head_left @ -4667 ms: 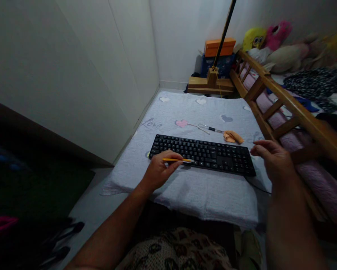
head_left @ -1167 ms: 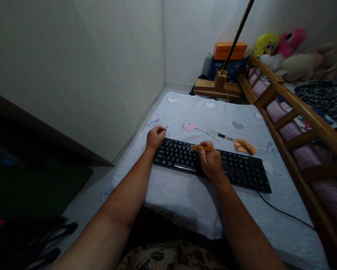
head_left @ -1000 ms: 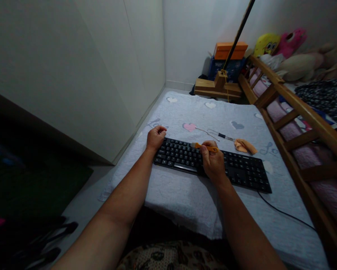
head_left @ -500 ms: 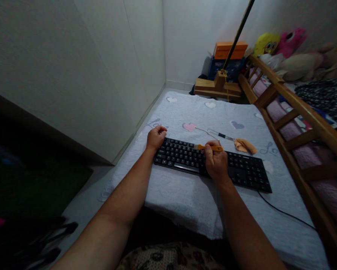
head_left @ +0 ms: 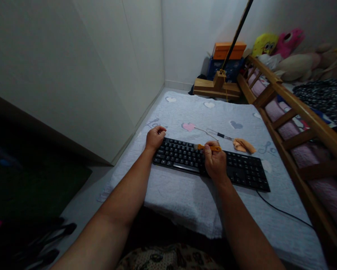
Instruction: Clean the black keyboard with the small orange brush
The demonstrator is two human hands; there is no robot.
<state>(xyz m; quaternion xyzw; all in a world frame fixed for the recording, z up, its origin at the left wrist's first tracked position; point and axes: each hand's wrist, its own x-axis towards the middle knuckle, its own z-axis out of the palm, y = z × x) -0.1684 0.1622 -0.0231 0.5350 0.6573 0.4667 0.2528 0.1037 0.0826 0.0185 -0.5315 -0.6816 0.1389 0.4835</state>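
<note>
A black keyboard (head_left: 241, 170) lies across a pale bedspread (head_left: 190, 195) with heart prints. My left hand (head_left: 155, 137) is closed and grips the keyboard's far left corner. My right hand (head_left: 215, 162) rests over the middle keys, fingers closed round a small orange-handled brush (head_left: 209, 147) whose bristle end points left over the top key rows. The keyboard's cable (head_left: 280, 210) trails off to the right.
Behind the keyboard lie a thin metal tool with a black grip (head_left: 213, 132) and a crumpled orange cloth (head_left: 243, 145). A wooden bed rail (head_left: 294, 108) runs along the right, a white wall (head_left: 86, 75) along the left. Boxes (head_left: 228, 50) and a wooden stand (head_left: 216, 84) sit at the far end.
The brush passed from my left hand to my right, and my left hand went to the keyboard's left corner. Over the last second my right hand slid the brush slightly rightward along the keys.
</note>
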